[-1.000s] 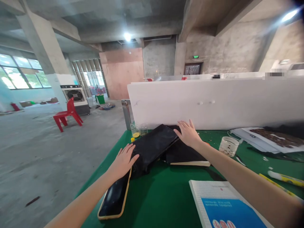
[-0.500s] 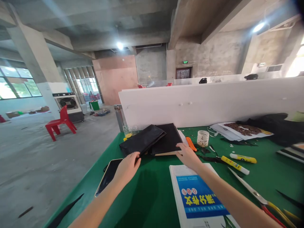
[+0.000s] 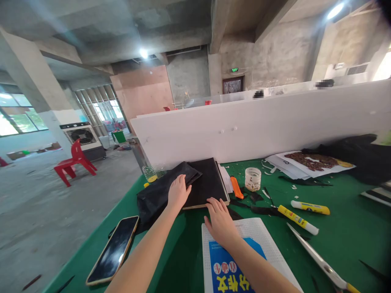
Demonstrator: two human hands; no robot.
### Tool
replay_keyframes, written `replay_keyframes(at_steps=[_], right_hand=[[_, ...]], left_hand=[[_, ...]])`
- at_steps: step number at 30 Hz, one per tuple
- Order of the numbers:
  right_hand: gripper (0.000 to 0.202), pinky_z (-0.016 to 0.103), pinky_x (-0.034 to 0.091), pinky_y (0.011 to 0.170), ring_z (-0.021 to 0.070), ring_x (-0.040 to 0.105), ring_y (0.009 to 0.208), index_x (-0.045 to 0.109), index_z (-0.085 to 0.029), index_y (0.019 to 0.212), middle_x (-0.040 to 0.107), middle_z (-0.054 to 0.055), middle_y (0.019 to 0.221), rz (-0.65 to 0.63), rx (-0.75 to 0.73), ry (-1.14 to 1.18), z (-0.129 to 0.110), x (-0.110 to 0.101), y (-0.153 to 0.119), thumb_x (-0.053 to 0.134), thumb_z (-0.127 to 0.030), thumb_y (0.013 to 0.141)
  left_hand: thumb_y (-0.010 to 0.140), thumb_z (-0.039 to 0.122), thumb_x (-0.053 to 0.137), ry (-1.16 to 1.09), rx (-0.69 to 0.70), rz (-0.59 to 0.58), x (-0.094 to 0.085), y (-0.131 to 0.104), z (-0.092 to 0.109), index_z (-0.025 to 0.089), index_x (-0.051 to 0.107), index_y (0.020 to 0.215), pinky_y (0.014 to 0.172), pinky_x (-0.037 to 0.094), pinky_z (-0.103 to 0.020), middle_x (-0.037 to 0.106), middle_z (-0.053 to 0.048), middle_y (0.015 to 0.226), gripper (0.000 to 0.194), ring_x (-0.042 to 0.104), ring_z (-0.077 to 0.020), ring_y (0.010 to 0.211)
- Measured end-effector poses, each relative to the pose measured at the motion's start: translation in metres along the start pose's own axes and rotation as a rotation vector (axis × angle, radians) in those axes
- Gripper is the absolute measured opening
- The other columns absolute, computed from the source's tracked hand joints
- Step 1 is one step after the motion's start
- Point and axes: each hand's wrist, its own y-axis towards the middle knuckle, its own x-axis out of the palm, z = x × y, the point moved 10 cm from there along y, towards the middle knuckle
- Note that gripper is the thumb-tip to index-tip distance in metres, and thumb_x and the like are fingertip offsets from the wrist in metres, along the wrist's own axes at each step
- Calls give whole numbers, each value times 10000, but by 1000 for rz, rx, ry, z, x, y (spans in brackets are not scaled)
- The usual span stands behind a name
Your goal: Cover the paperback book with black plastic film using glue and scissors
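Observation:
My left hand (image 3: 179,194) rests on a folded black sheet (image 3: 161,191), its fingers stretched over the sheet's right part. The sheet looks thin and limp, and partly covers a flat black-covered book (image 3: 204,183). At the near edge of that book lies my right hand (image 3: 220,221), fingers spread, fingertips touching the cover's front corner. Under my right wrist and forearm is a white grid-paper notebook (image 3: 259,232) with a blue printed panel, partly hidden by the arm. An orange utility knife (image 3: 236,187) lies right of the book.
A phone (image 3: 113,252) lies at the table's left edge. To the right are a clear jar (image 3: 253,179), two glue sticks (image 3: 297,219) (image 3: 310,207), scissors (image 3: 320,262) and black scraps. A white partition (image 3: 262,122) closes the table's back. Papers (image 3: 287,171) lie far right.
My left hand has moved right and up onto the black sheet. My right hand has come nearer and left along the book's edge. The view has shifted, showing more of the phone.

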Motion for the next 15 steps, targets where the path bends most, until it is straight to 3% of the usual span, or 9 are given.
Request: replay_keyframes(at_steps=[3, 7, 12, 15], right_hand=[[329, 497, 244, 1089, 256, 385, 1237, 533, -174, 1144, 501, 97, 1252, -14, 17, 36, 4, 2, 0, 432, -229, 836], [343, 495, 231, 1101, 256, 371, 1251, 526, -164, 1164, 492, 94, 1268, -38, 42, 65, 9, 4, 1, 422, -251, 849], [343, 494, 232, 1104, 254, 376, 1250, 529, -167, 1164, 485, 97, 1279, -69, 59, 87, 14, 4, 4, 416, -243, 849], [336, 485, 225, 1111, 248, 378, 1247, 536, -169, 1150, 482, 90, 1283, -75, 63, 106, 16, 4, 4, 423, -236, 841]], left_hand=[[825, 283, 515, 13, 3, -44, 17, 17, 2, 137, 438, 1229, 945, 414, -413, 538, -160, 1222, 436, 532, -281, 1103], [852, 255, 471, 16, 6, -99, 29, 18, 8, 184, 563, 1101, 953, 409, -413, 634, -113, 1107, 274, 599, -258, 991], [871, 274, 457, 2, 15, -132, 26, 8, 15, 222, 605, 1053, 1004, 372, -409, 663, -68, 1074, 240, 609, -240, 985], [868, 307, 470, -5, -14, -145, 21, 4, 13, 230, 609, 1063, 952, 422, -403, 663, -70, 1081, 252, 608, -252, 994]])
